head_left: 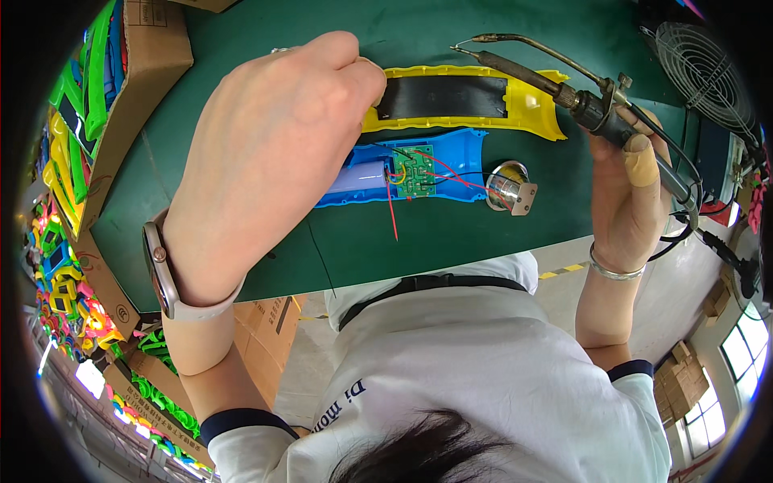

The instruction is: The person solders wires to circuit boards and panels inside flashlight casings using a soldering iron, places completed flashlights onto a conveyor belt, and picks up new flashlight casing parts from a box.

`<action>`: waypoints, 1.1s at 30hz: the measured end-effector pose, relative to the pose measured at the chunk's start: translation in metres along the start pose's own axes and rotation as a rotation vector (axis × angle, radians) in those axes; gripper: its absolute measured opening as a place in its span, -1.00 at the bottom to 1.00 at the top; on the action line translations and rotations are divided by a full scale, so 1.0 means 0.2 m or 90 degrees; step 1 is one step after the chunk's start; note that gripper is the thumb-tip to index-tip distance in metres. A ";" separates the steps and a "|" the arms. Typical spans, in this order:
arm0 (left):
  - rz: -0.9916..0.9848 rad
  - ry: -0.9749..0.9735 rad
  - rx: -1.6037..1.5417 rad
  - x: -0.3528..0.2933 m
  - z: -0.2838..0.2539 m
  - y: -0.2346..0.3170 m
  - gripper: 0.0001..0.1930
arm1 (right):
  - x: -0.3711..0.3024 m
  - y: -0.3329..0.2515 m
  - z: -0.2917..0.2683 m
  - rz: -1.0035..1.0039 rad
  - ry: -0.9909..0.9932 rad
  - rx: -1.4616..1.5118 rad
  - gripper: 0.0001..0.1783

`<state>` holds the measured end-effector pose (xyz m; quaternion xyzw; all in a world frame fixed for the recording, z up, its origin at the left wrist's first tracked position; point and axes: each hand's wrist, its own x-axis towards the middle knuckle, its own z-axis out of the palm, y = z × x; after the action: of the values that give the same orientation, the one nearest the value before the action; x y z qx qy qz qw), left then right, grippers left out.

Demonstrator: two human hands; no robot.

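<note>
Left hand (282, 129) curled over blue shell (455, 157) (cannot tell what it pinches), right hand (632, 189) raised, gripping soldering iron (597, 117)

**White shirt (483, 346), navy cuffs (241, 423)**

Dark lettering (346, 402) marks the short-sleeved shirt, worn with a black belt (435, 282) and pale trousers (515, 267). A metallic-cased watch (160, 270) with a light strap (208, 306) circles the left wrist (197, 258), a silver bangle (618, 274) the right wrist (618, 258); a tan wrap (642, 165) covers one digit of the right hand (628, 213).

Bright; windows (741, 351) glaring lower right; edges curved, dark.
</note>
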<state>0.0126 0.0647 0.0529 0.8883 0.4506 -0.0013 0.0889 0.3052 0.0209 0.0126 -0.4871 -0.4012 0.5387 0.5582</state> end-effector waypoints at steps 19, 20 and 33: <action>-0.020 0.038 -0.159 0.00 0.02 -0.07 -0.83 | 0.01 0.01 0.06 0.028 -0.087 0.027 -0.63; -0.021 0.038 -0.167 -0.01 0.03 -0.07 -0.83 | 0.01 0.01 0.06 0.031 -0.083 0.029 -0.63; 0.040 0.045 -0.036 0.01 0.02 -0.03 -0.91 | 0.04 -0.03 0.11 0.106 -0.161 -0.069 -0.66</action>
<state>0.0095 0.0681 0.0487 0.8987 0.4249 0.0455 0.0981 0.2847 0.0314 0.0218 -0.4766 -0.4550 0.6179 0.4290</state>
